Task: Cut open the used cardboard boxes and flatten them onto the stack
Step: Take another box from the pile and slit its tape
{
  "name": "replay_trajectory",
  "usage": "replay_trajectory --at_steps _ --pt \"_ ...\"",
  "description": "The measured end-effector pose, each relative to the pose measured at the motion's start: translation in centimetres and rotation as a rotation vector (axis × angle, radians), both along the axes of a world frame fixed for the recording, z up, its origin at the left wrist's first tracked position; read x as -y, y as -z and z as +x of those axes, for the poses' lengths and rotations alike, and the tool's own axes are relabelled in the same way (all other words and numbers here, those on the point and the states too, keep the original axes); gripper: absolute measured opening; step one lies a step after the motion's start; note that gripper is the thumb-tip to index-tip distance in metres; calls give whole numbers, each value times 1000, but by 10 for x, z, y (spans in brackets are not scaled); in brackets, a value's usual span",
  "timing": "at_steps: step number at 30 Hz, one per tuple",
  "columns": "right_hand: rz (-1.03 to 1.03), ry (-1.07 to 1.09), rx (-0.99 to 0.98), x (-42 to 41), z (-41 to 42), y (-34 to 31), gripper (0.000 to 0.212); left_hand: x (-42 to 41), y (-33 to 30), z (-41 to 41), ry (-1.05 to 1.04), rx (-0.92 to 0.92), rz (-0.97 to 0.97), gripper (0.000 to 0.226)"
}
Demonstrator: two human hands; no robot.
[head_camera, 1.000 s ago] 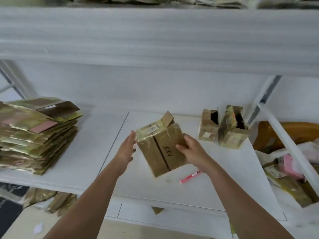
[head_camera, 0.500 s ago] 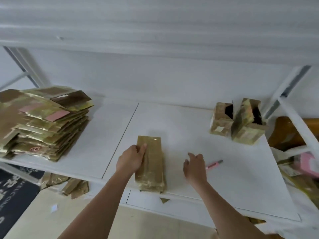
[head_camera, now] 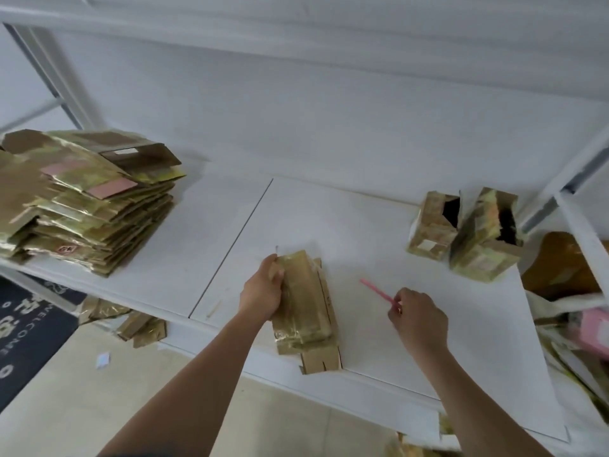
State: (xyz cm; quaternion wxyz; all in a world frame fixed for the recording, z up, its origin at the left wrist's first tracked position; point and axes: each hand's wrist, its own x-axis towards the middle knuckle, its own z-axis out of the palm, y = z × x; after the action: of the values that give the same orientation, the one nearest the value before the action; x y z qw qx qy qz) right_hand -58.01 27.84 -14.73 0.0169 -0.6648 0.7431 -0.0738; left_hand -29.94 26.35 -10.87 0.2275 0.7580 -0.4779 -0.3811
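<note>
Setting: white bench (head_camera: 362, 225) against a white wall, with shelf framing to either side.
Stack: flattened boxes piled at far left (head_camera: 89, 209) on the bench, well apart from the work spot.
Floor scraps: cardboard pieces (head_camera: 138, 328) under the bench edge, beside a dark mat (head_camera: 29, 331).
Left hand: (head_camera: 263, 288) fingers curled over the left long edge of the box, gripping it.
Box: (head_camera: 306, 308) collapsed flat on the bench near the front edge, one end overhanging; a second ago it was held up, still box-shaped, between both hands.
Right hand: (head_camera: 418, 315) off the box now, fingers pinching the near end of the cutter.
Cutter: pink, thin (head_camera: 377, 290); lay loose on the bench half a second ago.
Uncut boxes: two standing (head_camera: 461, 235) at right rear, touching each other.
Meaning: flattening seems done; the box likely needs carrying left to the stack, and the cutter looks readied for the next box.
</note>
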Motion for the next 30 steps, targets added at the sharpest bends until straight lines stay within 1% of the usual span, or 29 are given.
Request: replay_trajectory --at_steps 2,5,7,8,10,12,14,16,18,20,23,25,26,30 --pt "-141 75 294 5 12 -16 13 3 -3 -7 9 -58 7 39" --pt "-273 64 890 13 44 -38 13 4 -6 -19 14 -122 20 34" --pt "-281 7 1238 19 68 -48 17 5 -7 -25 28 -104 10 30" --pt "-260 -17 1372 20 80 -52 18 6 -8 -28 32 -97 1 28" --pt "-184 -48 1554 19 99 -51 12 9 -9 -33 26 -127 -8 26" --pt "-149 -52 1579 17 106 -44 12 10 -9 -32 32 -221 16 31" --pt "-179 -17 1552 16 101 -34 18 7 -5 -29 52 -365 79 48" --pt "-207 29 1550 19 92 -26 15 4 -3 -28 48 -457 120 62" --pt "-205 35 1501 23 88 -22 13 4 -1 -32 15 -463 94 66" --pt "-198 -47 1383 25 88 -22 7 7 0 -34 -12 -464 73 66" --pt "-193 -178 1229 29 92 -27 5 8 1 -34 -31 -470 63 65" --pt "-195 -183 1166 32 96 -29 12 8 2 -34 -39 -468 52 64" --pt "-196 -175 1151 34 97 -29 15 8 2 -35 -43 -466 47 64" --pt "-195 -166 1178 34 96 -25 7 9 4 -35 -44 -464 45 63"
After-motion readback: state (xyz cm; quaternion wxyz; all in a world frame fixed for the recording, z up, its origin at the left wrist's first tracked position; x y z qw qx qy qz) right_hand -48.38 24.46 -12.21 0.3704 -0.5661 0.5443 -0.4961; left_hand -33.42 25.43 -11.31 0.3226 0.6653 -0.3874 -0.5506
